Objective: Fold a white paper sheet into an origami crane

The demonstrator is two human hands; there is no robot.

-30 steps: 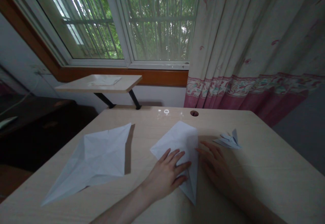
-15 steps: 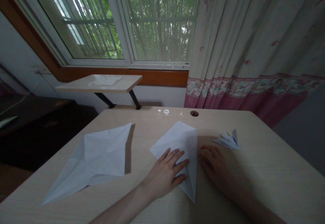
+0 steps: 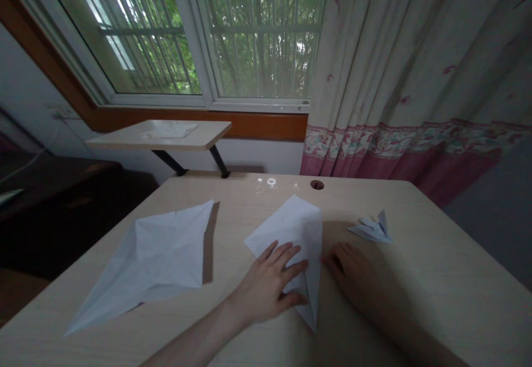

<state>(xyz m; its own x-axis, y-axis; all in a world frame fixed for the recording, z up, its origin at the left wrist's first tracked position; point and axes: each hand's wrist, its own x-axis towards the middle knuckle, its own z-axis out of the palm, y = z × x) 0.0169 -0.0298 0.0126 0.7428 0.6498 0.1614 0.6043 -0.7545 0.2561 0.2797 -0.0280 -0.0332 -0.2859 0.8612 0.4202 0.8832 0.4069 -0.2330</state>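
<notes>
A folded sheet of white paper (image 3: 297, 220) lies on the desk in front of me, narrowing to a point at its near end. My left hand (image 3: 276, 278) rests flat on its lower part with the fingers spread. At the paper's right edge is my right hand (image 3: 347, 270), its fingers curled in and the tips pinched at that edge; the palm side is hidden. Just beyond the right hand sits a small folded paper figure (image 3: 373, 228) with pointed tips. To the left lies a larger creased sheet of white paper (image 3: 168, 250), partly folded.
The pale wooden desk (image 3: 233, 322) has a round cable hole (image 3: 317, 185) near its back edge. A small raised shelf (image 3: 203, 134) on black legs, with white paper (image 3: 172, 129) on it, stands at the back left. Behind are a window (image 3: 257, 40) and a curtain (image 3: 386, 67).
My right hand has shifted slightly left to the paper's edge, and its fingers have curled in more. The left hand stays on the paper, with its thumb a little further out.
</notes>
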